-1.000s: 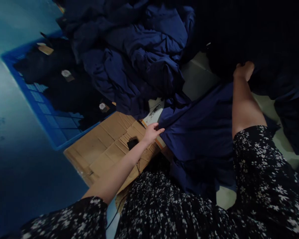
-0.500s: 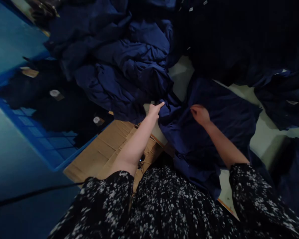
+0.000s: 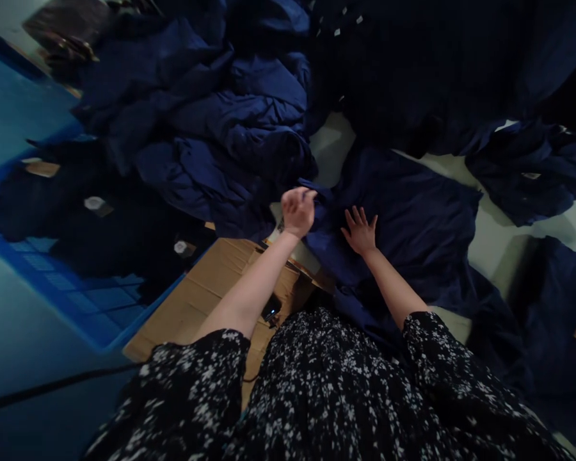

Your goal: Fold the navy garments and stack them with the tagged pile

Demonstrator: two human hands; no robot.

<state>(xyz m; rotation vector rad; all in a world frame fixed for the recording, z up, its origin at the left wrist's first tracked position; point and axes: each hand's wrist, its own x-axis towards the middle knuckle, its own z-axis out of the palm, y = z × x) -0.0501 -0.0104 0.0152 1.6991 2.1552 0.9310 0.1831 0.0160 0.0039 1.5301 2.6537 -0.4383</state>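
A dark navy garment is spread over the pale table in front of me. My right hand lies on it palm down, its fingers stretched apart. At the garment's left edge my left hand is closed, its thumb and fingers pinching a bit of the navy cloth. Just beyond my left hand rises a heap of crumpled navy garments. Which part of the garment the left fingers hold cannot be made out.
To the left, a blue plastic crate holds dark garments with paper tags. Flattened cardboard lies beside it. A dark clothing pile fills the back, a folded bundle the right. A black cable crosses the lower left.
My right hand has gone from closed fingers to lying flat and spread on the garment. My left hand's pointing finger has curled in, and the garment's left edge has lifted slightly.
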